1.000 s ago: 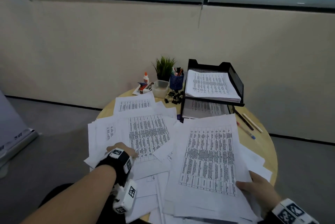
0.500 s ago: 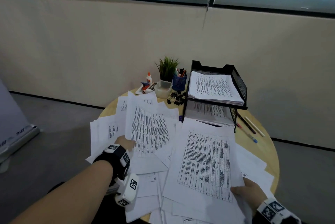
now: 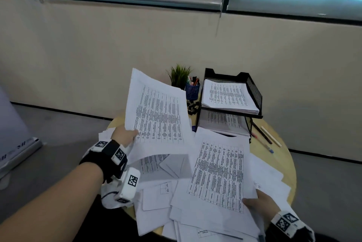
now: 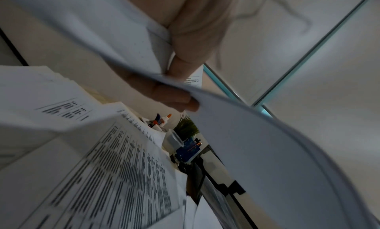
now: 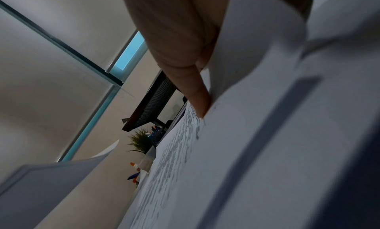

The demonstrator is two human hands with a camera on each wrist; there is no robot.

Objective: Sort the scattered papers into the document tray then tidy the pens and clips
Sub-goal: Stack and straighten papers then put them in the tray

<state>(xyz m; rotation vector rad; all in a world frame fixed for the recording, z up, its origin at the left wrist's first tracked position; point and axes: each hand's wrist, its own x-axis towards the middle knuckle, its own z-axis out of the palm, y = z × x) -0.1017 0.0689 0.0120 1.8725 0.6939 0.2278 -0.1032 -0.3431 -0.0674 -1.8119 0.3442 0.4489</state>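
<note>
Pinching a white printed sheet [image 3: 156, 116] raised off the round wooden counter [image 3: 282, 143], the left hand [image 3: 123, 135] grips its lower edge; loose papers [image 3: 156, 198] lie beneath. The right hand [image 3: 258, 203] grips a printed stack [image 3: 219, 171] before the black two-tier mesh document tray [image 3: 254, 92].

The tray [image 3: 252, 92] sits on the table [image 3: 290, 165] at 1 o'clock, with papers [image 3: 225, 94] in it. The pen cup [image 3: 192, 90] and plant [image 3: 179, 74] stand at 12 o'clock, left of the tray. Loose pens [image 3: 264, 136] lie at 2 o'clock.
</note>
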